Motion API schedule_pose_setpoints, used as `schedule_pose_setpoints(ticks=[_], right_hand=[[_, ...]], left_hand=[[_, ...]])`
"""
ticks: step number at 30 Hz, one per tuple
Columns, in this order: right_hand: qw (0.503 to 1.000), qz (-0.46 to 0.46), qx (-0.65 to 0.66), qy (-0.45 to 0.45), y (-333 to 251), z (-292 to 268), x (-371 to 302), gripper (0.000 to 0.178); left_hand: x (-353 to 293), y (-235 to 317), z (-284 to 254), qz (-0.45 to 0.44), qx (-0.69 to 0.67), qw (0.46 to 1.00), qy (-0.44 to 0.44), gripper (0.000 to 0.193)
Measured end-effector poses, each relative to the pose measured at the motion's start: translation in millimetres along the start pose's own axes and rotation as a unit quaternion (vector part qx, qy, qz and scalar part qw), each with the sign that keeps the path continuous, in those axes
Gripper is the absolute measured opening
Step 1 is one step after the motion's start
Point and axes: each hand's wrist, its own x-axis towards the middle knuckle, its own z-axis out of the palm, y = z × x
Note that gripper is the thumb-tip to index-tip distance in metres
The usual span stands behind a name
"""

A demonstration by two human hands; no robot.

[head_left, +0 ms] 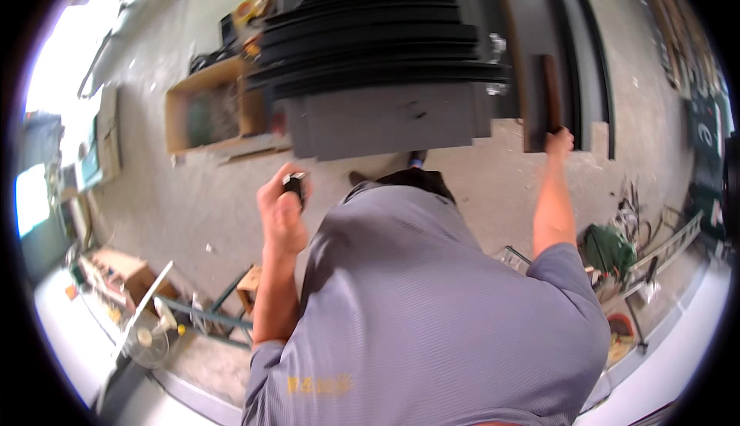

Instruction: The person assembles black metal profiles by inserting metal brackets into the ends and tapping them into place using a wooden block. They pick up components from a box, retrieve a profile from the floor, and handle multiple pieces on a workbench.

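My left hand (284, 212) is raised in front of my chest and closed around a small black object (294, 185); what it is cannot be made out. With my arm stretched forward, my right hand (559, 142) grips the near end of a narrow dark board (550, 90). That board stands beside a tall stack of dark grey panels (378, 48). The lowest panel (389, 121) juts toward me. My grey shirt fills the lower middle of the view and hides what lies beneath it.
An open wooden crate (206, 110) sits on the concrete floor to the left of the stack. At lower left are a cardboard box (127, 272), a white fan (146, 341) and a small wooden stool (248, 286). A green bundle (609, 247) and a ladder (667, 247) lie at right.
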Motion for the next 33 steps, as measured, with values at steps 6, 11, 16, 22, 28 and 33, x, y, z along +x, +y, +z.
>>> schedule_pose_setpoints(ticks=[6, 11, 16, 22, 28, 33], right_hand=[[0.910, -0.008, 0.409, -0.069, -73.1, -70.1, -25.2, 0.046], [0.623, -0.141, 0.651, -0.411, -240.9, -271.3, -194.3, 0.049], [0.575, -0.312, 0.586, -0.479, -304.6, -324.8, -290.3, 0.049], [0.593, -0.369, 0.536, -0.474, -325.2, -341.1, -319.5, 0.046], [0.531, -0.340, 0.577, -0.520, -323.9, -333.0, -330.4, 0.044], [0.471, -0.307, 0.607, -0.562, -321.8, -332.7, -332.0, 0.046]], left_hand=[[7.4, 7.2, 8.3, 0.012, 0.022, 1.000, -0.005, 0.087], [9.5, 15.6, 16.6, 0.006, 0.038, 0.999, -0.006, 0.088], [5.3, 20.0, 12.1, 0.033, 0.024, 0.999, -0.002, 0.064], [-4.9, 20.2, -1.0, 0.073, 0.040, 0.997, -0.004, 0.058], [-8.4, 12.7, -11.4, 0.106, 0.051, 0.993, -0.030, 0.073], [-12.2, 11.3, -13.5, 0.108, 0.040, 0.993, -0.034, 0.097]])
